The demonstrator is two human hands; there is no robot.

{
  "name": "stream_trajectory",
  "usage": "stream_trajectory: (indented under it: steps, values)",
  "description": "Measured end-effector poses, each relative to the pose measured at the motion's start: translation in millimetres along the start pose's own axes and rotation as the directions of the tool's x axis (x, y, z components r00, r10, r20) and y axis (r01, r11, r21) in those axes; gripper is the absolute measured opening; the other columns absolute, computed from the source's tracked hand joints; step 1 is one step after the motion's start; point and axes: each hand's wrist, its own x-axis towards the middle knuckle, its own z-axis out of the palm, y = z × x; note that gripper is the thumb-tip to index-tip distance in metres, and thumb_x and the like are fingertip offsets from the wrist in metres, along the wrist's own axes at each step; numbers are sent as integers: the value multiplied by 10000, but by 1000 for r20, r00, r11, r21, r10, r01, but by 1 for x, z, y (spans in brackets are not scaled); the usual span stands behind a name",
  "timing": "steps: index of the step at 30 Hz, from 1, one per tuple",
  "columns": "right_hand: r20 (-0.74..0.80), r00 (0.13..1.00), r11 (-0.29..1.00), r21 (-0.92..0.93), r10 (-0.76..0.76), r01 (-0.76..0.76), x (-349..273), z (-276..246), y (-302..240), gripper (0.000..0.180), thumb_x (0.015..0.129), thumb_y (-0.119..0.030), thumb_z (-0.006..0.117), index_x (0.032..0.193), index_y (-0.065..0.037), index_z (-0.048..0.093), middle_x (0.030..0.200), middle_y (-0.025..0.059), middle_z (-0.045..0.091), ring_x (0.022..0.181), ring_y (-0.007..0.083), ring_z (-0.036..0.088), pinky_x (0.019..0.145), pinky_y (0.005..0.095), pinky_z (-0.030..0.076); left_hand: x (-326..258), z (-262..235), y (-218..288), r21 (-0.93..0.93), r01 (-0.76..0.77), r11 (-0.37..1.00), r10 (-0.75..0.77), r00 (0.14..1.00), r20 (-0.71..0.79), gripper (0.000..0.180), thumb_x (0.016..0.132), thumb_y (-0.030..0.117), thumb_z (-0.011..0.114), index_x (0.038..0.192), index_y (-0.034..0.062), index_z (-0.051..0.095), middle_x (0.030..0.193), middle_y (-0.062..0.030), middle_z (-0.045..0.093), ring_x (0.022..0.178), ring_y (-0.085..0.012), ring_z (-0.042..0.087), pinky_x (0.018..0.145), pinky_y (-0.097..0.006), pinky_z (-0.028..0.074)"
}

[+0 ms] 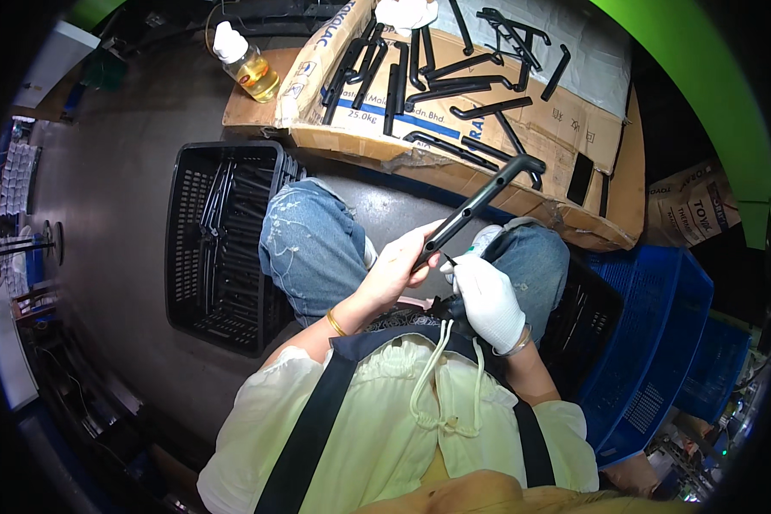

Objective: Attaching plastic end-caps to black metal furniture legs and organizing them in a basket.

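Note:
My bare left hand (396, 264) is closed around the lower end of a black plastic handle (475, 204). The handle slants up and to the right, with a bent far end and round holes along its side. My right hand (490, 301), in a white glove, is pinched close to the handle's lower end. A thin dark tip (449, 259) shows at its fingertips; what it belongs to is hidden in the hand. Several similar black handles (481, 108) lie scattered on the cardboard (377, 144) in front of me.
A black crate (180, 236) full of black handles stands at my left. Another dark crate (604, 301) and blue crates (651, 343) are at my right. On the far left corner stands a bottle of yellow liquid (257, 75). White cloth (407, 14) lies at the back.

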Motion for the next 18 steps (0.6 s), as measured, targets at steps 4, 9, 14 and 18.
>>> stream_trajectory:
  steps: [4,9,14,18]
  values:
    - [45,973,918,-324,-225,227,5,2,-14,149,849,-50,564,989,-16,601,906,140,598,696,282,632,579,367,516,-7,9,12,99,62,993,-51,993,-111,566,1071,467,219,1399,130,534,696,49,475,527,-16,309,480,-169,260]
    - [48,934,818,-468,-354,334,10,8,-13,106,849,-64,568,946,-31,595,827,108,574,650,256,625,531,353,508,-12,8,10,131,91,987,-73,988,-137,687,1044,559,182,1377,84,550,717,59,519,542,3,332,491,-133,269]
    - [94,955,841,-456,-280,291,14,14,-7,94,856,-82,563,939,-54,597,816,100,580,627,258,623,527,358,510,-12,7,10,200,73,977,-45,989,-140,687,1044,558,180,1376,86,553,701,68,511,544,6,359,480,-141,280]
    - [86,961,860,-432,-263,273,15,18,-4,89,862,-92,562,937,-60,597,817,104,582,626,263,624,533,361,511,-13,7,13,227,72,971,-36,987,-158,684,1046,552,177,1377,86,552,692,71,504,538,4,360,479,-142,283]
